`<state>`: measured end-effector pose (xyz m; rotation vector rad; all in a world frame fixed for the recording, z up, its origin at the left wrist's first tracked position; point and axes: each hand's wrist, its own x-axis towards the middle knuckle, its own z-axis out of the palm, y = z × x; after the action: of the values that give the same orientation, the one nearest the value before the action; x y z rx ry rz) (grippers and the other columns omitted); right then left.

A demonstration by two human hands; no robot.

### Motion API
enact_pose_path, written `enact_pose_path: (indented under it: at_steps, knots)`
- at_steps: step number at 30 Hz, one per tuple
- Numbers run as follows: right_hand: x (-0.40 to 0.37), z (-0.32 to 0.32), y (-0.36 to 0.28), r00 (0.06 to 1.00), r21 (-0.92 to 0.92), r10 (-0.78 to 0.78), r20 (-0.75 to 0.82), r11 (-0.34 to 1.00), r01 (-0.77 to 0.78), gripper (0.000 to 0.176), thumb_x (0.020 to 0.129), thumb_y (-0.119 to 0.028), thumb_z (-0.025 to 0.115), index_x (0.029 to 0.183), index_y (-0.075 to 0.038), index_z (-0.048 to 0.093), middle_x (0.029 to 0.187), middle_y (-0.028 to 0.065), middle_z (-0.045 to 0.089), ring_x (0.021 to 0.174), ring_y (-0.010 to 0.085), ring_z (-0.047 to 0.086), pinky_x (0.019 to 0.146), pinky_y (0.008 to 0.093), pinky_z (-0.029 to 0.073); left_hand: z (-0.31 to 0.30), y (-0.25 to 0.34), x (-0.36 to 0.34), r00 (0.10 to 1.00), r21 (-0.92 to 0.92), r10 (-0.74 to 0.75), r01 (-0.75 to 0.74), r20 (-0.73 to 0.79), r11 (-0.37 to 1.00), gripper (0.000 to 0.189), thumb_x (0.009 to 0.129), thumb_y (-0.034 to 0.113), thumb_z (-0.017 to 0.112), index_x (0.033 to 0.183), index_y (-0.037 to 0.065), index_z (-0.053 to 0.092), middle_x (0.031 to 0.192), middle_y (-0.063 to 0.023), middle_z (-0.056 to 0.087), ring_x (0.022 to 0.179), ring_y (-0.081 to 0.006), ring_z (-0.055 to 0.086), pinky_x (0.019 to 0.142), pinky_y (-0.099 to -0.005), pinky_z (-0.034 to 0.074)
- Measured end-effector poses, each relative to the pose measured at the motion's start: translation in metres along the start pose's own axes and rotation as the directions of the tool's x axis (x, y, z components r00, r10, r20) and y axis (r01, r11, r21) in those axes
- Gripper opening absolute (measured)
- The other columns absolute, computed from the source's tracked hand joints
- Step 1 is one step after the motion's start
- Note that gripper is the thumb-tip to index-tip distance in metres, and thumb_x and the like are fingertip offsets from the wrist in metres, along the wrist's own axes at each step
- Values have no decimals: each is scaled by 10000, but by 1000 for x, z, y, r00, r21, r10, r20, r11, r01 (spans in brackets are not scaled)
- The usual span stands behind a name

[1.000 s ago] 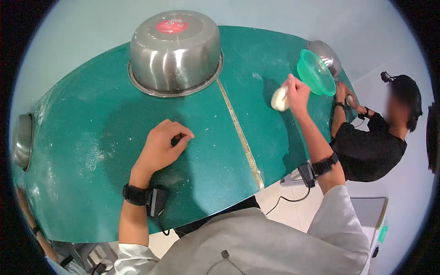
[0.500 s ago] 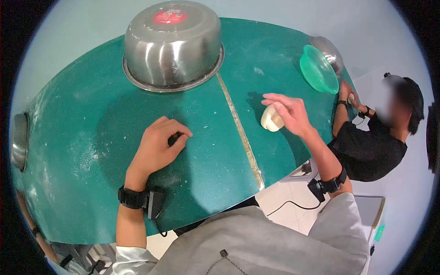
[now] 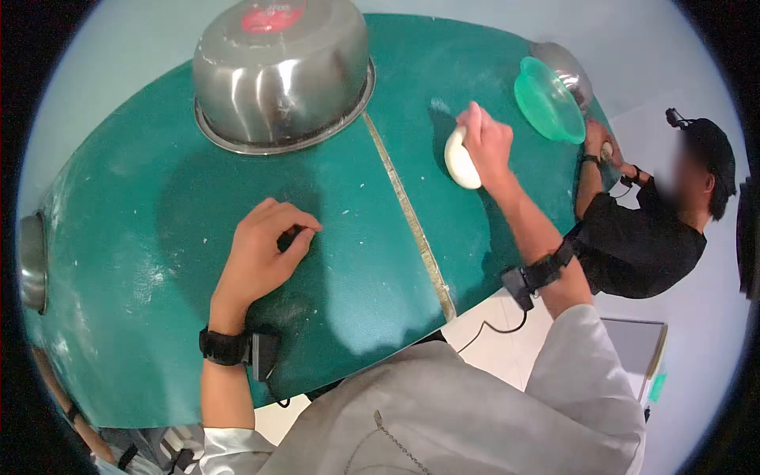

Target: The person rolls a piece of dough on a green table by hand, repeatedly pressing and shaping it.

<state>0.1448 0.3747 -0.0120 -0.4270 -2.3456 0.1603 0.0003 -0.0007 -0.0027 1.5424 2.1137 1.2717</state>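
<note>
A smooth, pale lump of dough (image 3: 461,164) lies on the green table right of the seam strip. My right hand (image 3: 487,142) presses on it from the right, fingers curled over its upper side; part of the lump is hidden under the hand. To the left of the seam, my left hand (image 3: 267,249) is at the table surface, its fingers curled and the thumb close to the forefinger. Nothing shows in that hand. Each of my wrists wears a black strap with a small device.
A large upturned steel basin (image 3: 277,87) stands at the back. A green plastic bowl (image 3: 550,103) sits at the far right before another metal bowl (image 3: 568,67). At the right, a person (image 3: 645,237) handles a small pale piece. A steel bowl (image 3: 33,265) is at the left edge.
My right hand has gone from loosely covering the dough to curling over and pressing it, slightly farther from me. The lump looks longer. My left hand has barely moved.
</note>
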Motion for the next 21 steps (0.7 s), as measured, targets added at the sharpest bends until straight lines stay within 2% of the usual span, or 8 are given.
enact_pose_path:
  at_steps: [2, 6, 10, 12, 15, 16, 20, 21]
  knots:
    - [-14, -17, -6, 980, 64, 172, 98, 982, -179, 428, 1091, -295, 418, 925, -77, 747, 831, 124, 757, 720, 316, 732, 695, 433, 562, 1, -2, -2, 1000, -14, -2, 2, 5, 1000, 75, 879, 52, 713, 949, 68, 735, 886, -80, 698, 836, -254, 627, 746, -360, 506]
    - [-37, -37, -19, 983, 265, 141, 116, 950, -167, 446, 1096, -277, 370, 1083, -30, 741, 1077, 179, 752, 991, 333, 719, 874, 379, 552, 0, -4, -3, 999, -11, 29, -29, -18, 1000, 74, 880, 52, 712, 949, 67, 733, 886, -81, 694, 822, -257, 618, 742, -360, 504]
    - [-36, -79, 1, 924, 360, 175, 339, 883, -300, 438, 1094, -292, 383, 1069, -28, 732, 1058, 175, 743, 934, 347, 712, 868, 387, 547, 1, -7, -4, 999, 2, 33, -33, -21, 999, 62, 883, 62, 712, 942, 71, 729, 877, -72, 689, 807, -264, 606, 735, -365, 497]
    - [-25, -95, 4, 875, 86, 114, 471, 981, -174, 415, 1082, -296, 409, 1059, -36, 732, 1065, 172, 724, 943, 354, 697, 887, 404, 535, 3, -6, -4, 999, 12, 32, -32, 0, 999, 57, 884, 67, 712, 939, 73, 727, 870, -69, 686, 803, -267, 603, 732, -368, 494]
    - [-24, -70, -10, 917, 139, -6, 400, 989, -54, 390, 1065, -302, 441, 1036, -46, 734, 1066, 167, 711, 967, 347, 692, 870, 413, 534, 3, -5, -2, 999, 4, 25, -24, -27, 1000, 56, 883, 70, 714, 937, 76, 725, 857, -63, 683, 801, -264, 601, 727, -373, 490]
    - [-23, -58, -22, 951, 186, -160, 264, 976, 113, 483, 1053, -371, 418, 1056, -9, 738, 1107, 180, 717, 999, 324, 690, 877, 416, 528, 4, -6, -2, 999, -5, 40, -40, -37, 999, 58, 881, 68, 716, 937, 77, 726, 855, -64, 683, 796, -264, 600, 724, -374, 490]
    - [-19, -35, -69, 964, 182, -160, 212, 976, 122, 420, 1041, -402, 471, 1000, -88, 748, 1012, 193, 725, 958, 390, 699, 836, 483, 546, 2, -3, 1, 999, 10, 32, -32, -20, 999, 70, 867, 55, 712, 932, 74, 726, 828, -55, 681, 763, -241, 589, 695, -373, 493]
    - [-8, -32, -76, 934, 79, 53, 354, 993, -86, 468, 1043, -439, 447, 970, -95, 756, 949, 207, 727, 917, 425, 698, 819, 513, 546, 2, 0, 2, 1000, -9, 30, -30, 4, 1000, 70, 867, 55, 712, 932, 74, 726, 828, -55, 681, 763, -241, 589, 695, -373, 493]
